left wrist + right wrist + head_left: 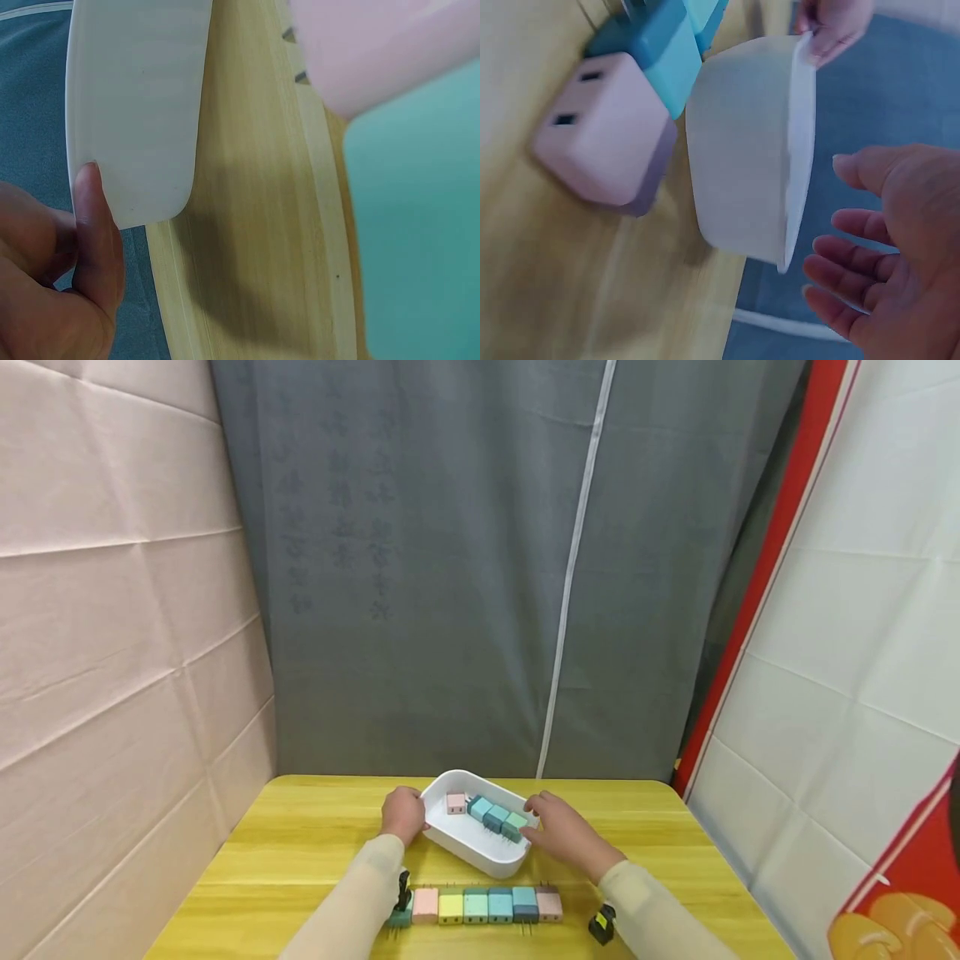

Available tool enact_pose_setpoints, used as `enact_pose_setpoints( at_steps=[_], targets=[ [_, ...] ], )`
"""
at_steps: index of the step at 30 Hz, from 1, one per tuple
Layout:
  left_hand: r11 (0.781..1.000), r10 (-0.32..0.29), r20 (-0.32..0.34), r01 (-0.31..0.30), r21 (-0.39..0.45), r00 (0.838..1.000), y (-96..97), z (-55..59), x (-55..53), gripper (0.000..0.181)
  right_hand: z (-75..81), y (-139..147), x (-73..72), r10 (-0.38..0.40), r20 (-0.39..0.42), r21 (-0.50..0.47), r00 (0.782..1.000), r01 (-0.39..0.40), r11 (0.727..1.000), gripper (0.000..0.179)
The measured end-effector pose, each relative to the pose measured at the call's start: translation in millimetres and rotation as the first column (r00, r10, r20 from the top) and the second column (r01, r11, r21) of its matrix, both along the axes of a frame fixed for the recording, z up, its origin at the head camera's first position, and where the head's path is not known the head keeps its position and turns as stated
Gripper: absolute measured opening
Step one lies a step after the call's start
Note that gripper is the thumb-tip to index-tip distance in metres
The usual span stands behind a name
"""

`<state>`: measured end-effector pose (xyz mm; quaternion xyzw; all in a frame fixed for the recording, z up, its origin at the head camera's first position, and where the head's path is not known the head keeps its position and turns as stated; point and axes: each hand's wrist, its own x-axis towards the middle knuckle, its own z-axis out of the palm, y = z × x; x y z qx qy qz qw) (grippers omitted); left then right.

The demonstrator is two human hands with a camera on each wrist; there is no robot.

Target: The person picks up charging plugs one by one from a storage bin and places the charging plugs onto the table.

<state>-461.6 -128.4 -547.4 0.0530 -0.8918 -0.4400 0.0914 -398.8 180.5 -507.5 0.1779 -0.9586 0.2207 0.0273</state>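
Note:
My left hand [403,815] grips the left end of a white plastic tub [461,837], its thumb laid along the outer wall near the rim in the left wrist view. The tub appears tilted off the table in both wrist views. Inside lie several plug chargers: a pink charger [456,803] at the left, then blue ones and a green charger [513,826] in a slanting line. At the tub's right end is my right hand [564,833], fingers spread and loosely bent. The right wrist view shows a gap between this hand [900,255] and the rim.
Nearer the body, a row of several pastel chargers [477,907] stands side by side on the wooden table [300,843], metal prongs sticking out. The left sleeve covers the row's left end. A grey curtain [450,610] hangs behind the table, with pale cloth walls either side.

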Motion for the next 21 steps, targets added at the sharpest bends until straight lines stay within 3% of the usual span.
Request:
enact_pose_setpoints(
  at_steps=[6,11,18,21],
  targets=[
    [1.0,0.003,0.011,-0.003,0.003,1.0,1.4,-0.6,1.7,0.03,-7.1,-29.8,-28.6,-0.013,-0.001,0.209,1.0,0.013,0.978,0.042],
    [1.0,0.011,0.01,-0.011,0.004,1.0,3.1,2.1,5.4,0.03,-15.6,-48.6,-39.2,-0.076,0.017,0.343,0.997,0.066,0.937,0.026],
    [1.0,0.004,-0.013,-0.004,0.017,1.0,6.1,6.2,10.7,0.03,-20.9,-62.8,-40.1,-0.126,0.021,0.427,0.992,0.105,0.898,0.023],
    [1.0,-0.006,-0.016,0.007,0.017,1.0,6.2,3.9,10.2,0.03,-23.7,-62.3,-39.1,-0.131,0.027,0.39,0.991,0.11,0.914,0.022]
  ],
)
